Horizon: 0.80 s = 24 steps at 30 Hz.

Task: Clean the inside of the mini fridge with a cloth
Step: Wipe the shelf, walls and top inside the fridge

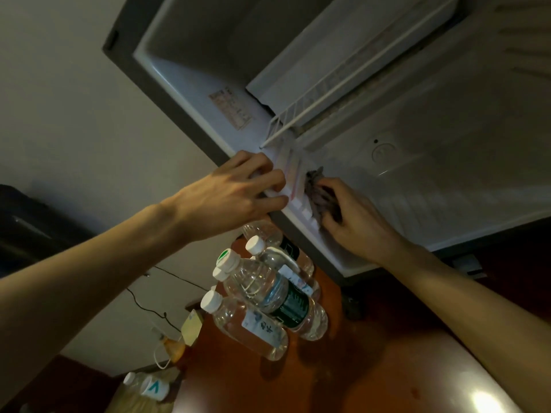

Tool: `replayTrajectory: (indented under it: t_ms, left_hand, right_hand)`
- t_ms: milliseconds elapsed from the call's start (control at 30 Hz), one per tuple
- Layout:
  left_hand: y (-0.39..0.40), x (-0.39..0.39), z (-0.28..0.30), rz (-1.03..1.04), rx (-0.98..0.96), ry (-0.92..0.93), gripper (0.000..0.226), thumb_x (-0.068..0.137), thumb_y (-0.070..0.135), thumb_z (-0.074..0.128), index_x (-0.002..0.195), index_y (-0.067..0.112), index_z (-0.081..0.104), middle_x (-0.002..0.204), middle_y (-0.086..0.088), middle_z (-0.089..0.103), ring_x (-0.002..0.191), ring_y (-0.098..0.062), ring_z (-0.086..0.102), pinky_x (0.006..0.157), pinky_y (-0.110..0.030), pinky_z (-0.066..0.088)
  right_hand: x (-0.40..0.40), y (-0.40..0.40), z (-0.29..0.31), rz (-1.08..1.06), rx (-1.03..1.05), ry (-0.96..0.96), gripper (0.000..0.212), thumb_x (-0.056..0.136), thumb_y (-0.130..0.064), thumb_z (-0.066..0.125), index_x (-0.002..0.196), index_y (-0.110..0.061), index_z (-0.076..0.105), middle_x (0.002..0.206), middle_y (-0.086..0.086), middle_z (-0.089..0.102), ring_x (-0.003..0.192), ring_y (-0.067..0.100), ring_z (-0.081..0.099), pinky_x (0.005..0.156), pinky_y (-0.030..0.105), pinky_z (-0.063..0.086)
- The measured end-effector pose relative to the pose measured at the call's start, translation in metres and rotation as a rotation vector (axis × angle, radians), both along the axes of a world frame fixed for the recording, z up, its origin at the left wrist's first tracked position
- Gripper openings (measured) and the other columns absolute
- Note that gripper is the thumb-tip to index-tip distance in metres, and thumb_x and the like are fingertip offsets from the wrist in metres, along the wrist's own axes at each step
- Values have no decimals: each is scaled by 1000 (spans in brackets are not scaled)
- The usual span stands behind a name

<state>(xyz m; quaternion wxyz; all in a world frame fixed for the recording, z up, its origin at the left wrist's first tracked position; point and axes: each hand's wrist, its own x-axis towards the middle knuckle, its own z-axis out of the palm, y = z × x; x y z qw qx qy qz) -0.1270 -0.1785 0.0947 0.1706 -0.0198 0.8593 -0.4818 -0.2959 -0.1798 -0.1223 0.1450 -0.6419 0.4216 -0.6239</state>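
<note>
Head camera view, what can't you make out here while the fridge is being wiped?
- Cloth: mostly covered by the right hand.
- Door sticker: print too small and dim.
- Fridge interior: cut off by the top and right edges.
- Rear water bottles: hidden by the left hand.

The mini fridge [432, 120] stood open, white interior exposed, wire shelf [322, 96] in place. The crumpled dark cloth [320, 195] lay pressed against the ribbed inner wall near the front edge.
</note>
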Motion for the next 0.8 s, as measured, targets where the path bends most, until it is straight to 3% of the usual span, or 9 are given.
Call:
replayTrajectory:
  t_ms: [100,167,233,333,433,533,600,667,800]
  left_hand:
    - [2,-2,-1,18,-8,-12,43,85,23,62,127,15,61,125,-13,53,116,-36,49,96,-48,39]
    - [2,-3,0,22,-18,-18,45,82,23,66,127,15,61,125,-13,52,115,-36,49,95,-49,42]
    - [3,-2,0,29,-26,-23,46,82,22,65,127,15,61,125,-14,52,115,-37,49,94,-50,44]
    - [3,-3,0,34,-13,-27,46,82,21,64,127,14,61,125,-15,53,116,-37,49,94,-50,44]
    - [0,-2,-1,16,5,-13,44,83,21,67,126,14,62,124,-14,54,115,-36,49,94,-49,43]
    - [0,0,1,9,14,-10,42,87,20,64,128,14,61,124,-13,54,115,-36,49,95,-48,41]
    - [-1,0,1,-2,21,-13,40,89,19,59,129,14,61,125,-14,55,115,-37,50,95,-46,38]
    - [-1,1,2,-13,10,-12,40,89,17,53,129,13,61,125,-14,55,115,-37,50,95,-44,35]
    - [0,0,2,-25,7,-23,45,81,12,60,126,16,62,123,-11,55,113,-32,48,95,-42,33]
  right_hand:
    - [1,22,-1,34,20,-7,34,96,-20,59,126,-22,45,114,-7,55,98,3,57,77,14,49]
    - [7,39,-5,99,0,5,29,98,-19,53,126,-20,47,115,-13,50,101,-5,52,77,6,42]
    - [15,49,-11,143,4,8,39,98,-16,46,137,-21,44,134,-18,40,121,-11,39,97,3,32]
    - [17,43,-16,86,-31,29,45,100,-11,45,144,-20,42,151,-5,36,137,3,35,113,17,30]
    - [12,28,-15,4,-63,7,34,101,-11,49,135,-16,49,126,1,60,107,6,60,91,15,48]
    - [8,-2,-12,-108,-47,4,24,101,-11,47,124,-10,50,98,7,67,77,13,64,68,26,55]
    - [3,-32,-3,-186,-19,19,23,100,-9,46,122,-6,53,97,13,67,79,23,66,73,35,56]
    - [-4,-55,9,-224,14,26,26,98,-5,49,123,-1,56,103,19,68,90,32,66,81,33,52]
    - [-3,-54,19,-208,48,9,20,99,-7,46,114,-4,59,95,15,68,83,29,65,74,31,50]
